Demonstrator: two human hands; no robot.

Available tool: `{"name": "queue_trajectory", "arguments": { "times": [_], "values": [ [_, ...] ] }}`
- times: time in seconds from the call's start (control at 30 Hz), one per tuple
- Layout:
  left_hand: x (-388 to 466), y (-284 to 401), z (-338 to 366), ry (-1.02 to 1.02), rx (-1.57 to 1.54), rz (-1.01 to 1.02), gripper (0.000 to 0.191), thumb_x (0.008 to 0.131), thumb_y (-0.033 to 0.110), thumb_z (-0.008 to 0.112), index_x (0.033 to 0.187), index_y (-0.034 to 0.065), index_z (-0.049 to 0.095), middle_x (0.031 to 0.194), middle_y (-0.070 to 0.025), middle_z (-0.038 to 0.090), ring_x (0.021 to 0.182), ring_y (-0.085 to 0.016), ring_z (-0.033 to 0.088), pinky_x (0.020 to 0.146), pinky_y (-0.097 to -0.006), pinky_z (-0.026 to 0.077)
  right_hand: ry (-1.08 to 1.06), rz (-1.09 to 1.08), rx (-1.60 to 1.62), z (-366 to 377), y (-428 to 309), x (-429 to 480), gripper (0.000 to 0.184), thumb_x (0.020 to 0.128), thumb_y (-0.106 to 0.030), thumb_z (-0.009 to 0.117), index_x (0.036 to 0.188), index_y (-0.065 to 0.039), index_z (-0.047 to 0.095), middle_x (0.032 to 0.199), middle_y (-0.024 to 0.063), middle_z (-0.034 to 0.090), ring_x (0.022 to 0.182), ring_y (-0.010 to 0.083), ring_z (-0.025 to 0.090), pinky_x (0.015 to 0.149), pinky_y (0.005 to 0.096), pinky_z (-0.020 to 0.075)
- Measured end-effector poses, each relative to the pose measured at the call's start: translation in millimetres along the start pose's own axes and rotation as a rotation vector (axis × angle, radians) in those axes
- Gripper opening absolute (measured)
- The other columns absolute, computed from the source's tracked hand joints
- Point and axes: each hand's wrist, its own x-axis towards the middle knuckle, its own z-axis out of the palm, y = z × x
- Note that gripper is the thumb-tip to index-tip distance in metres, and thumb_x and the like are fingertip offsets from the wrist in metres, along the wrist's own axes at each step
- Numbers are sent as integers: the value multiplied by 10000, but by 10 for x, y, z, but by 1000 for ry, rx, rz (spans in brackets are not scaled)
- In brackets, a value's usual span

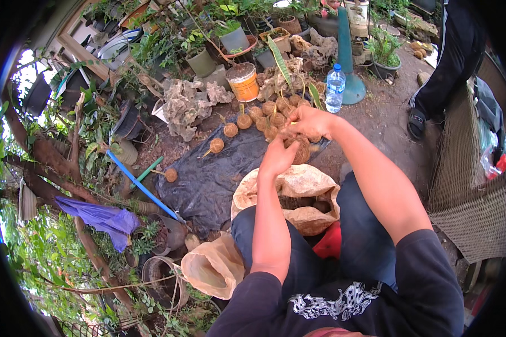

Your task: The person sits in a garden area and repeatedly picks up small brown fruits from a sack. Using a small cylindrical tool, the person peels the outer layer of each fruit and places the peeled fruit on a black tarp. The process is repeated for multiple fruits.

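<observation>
A brown, fibre-covered ball, which looks like a small coconut, is in my left hand above an open sack. My right hand pinches at the top of the ball, where a small yellowish tip, apparently its sprout, shows between the fingers. The fingertips partly hide each other. Below, the pale woven sack stands between my knees with its mouth open and dark round things inside. Beyond my hands, several similar sprouted balls cluster on a black plastic sheet; a few lie apart towards the left.
A water bottle stands by a green post. Potted plants, rough rocks and an orange-labelled bucket line the back. A blue pipe and a second sack lie left. Another person's leg is at right, near a woven bench.
</observation>
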Motion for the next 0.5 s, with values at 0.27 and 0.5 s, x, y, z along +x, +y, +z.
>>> {"name": "queue_trajectory", "arguments": {
  "times": [0.27, 0.5],
  "values": [
    [170, 35, -33, 332, -1080, -274, 282, 1064, 289, 466, 1243, 71, 465, 1264, -145, 608, 1154, -267, 653, 1017, -494, 538, 52, -33, 55, -28, -135, -73, 246, 918, -278, 785, 989, -48, 735, 870, 29, 705, 819, 128, 616, 788, 315, 499],
    [99, 44, -146, 244, -1464, -100, 460, 1081, 337, 371, 1388, 44, 550, 1322, -112, 645, 1201, -266, 632, 1041, -481, 527, -117, -39, 69, 57, -177, -94, 226, 918, -288, 792, 993, -94, 704, 845, -20, 646, 757, 91, 561, 701, 291, 459]
  ]
}}
